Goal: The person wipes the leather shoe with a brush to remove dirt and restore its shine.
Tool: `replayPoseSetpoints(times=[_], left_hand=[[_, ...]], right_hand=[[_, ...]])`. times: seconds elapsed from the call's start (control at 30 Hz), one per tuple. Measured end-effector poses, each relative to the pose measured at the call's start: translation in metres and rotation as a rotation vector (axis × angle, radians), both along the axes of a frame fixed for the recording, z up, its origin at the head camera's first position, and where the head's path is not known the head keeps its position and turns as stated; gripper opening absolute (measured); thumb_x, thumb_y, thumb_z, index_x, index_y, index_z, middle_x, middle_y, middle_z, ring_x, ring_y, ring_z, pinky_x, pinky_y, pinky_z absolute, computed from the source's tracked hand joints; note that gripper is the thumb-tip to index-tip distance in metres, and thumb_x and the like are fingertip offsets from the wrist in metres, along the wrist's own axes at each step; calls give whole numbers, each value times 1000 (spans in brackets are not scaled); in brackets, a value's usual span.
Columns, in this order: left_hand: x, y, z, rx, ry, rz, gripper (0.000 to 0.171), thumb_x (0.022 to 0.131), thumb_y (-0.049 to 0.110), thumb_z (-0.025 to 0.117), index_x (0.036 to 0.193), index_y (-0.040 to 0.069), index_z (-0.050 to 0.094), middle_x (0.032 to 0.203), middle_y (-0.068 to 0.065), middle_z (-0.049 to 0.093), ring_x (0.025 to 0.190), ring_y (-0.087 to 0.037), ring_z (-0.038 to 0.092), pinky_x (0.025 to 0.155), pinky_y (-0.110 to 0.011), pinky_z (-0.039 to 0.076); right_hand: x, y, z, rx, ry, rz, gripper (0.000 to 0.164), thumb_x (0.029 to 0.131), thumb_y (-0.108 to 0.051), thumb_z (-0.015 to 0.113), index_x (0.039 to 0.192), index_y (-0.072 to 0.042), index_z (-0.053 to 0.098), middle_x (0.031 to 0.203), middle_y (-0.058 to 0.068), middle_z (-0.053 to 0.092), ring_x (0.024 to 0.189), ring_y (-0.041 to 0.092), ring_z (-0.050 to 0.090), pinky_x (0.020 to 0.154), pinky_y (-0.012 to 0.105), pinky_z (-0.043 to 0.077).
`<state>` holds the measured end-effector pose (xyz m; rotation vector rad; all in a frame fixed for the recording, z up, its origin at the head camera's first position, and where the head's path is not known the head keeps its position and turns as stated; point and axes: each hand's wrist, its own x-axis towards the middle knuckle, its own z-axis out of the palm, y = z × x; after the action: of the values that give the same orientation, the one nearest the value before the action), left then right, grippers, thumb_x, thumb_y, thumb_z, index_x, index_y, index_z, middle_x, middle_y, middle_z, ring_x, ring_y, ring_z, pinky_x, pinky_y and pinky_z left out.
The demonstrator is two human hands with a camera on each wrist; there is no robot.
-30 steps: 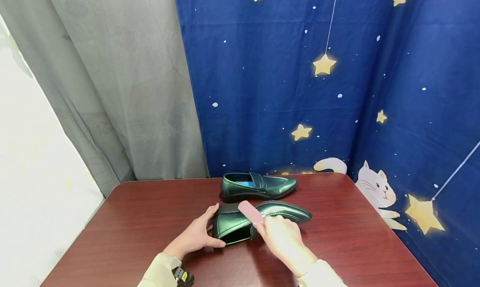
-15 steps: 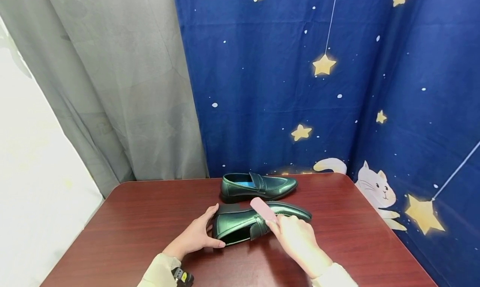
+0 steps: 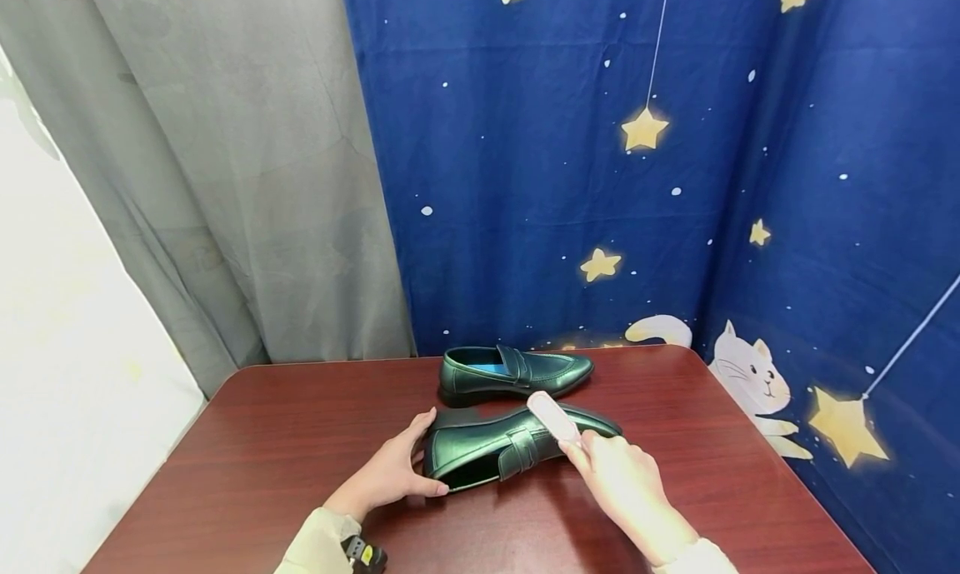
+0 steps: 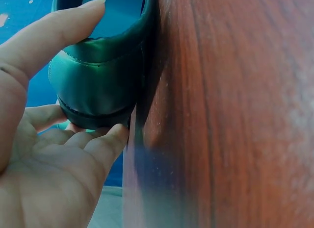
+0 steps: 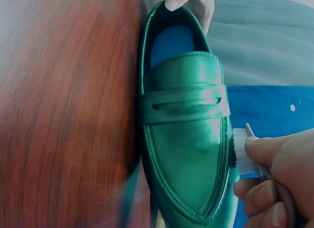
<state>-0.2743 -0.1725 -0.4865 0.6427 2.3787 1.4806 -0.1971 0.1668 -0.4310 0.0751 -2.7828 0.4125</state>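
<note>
A dark green loafer lies tipped on its side on the table, its opening toward me and its toe to the right. My left hand grips it at the heel; in the left wrist view the thumb hooks over the rim and the fingers press the heel's underside. My right hand holds a brush with a pale pink back. In the right wrist view, white bristles meet the shoe's side edge, just ahead of the strap. A blue insole shows inside.
A second green loafer stands upright behind the first, toe also to the right. The reddish-brown table ends at a back edge near a grey curtain and a blue star-patterned curtain.
The brush and right hand have slid rightward along the shoe, from near the heel toward the front, uncovering the strap. My left hand stays at the heel, and the shoe has not moved.
</note>
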Motion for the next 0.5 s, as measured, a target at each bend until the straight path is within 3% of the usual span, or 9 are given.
replayPoseSetpoints(times=[0.5], left_hand=[[0,0,0,4,-13,-3,120,75,15,91,162,3,10,168,-24,-1,150,-42,29,114,-51,38]], right_hand=[[10,35,-4,-19,-92,-44,37,97,-47,64,76,-17,56,59,4,54,53,24,56,46,42,36]])
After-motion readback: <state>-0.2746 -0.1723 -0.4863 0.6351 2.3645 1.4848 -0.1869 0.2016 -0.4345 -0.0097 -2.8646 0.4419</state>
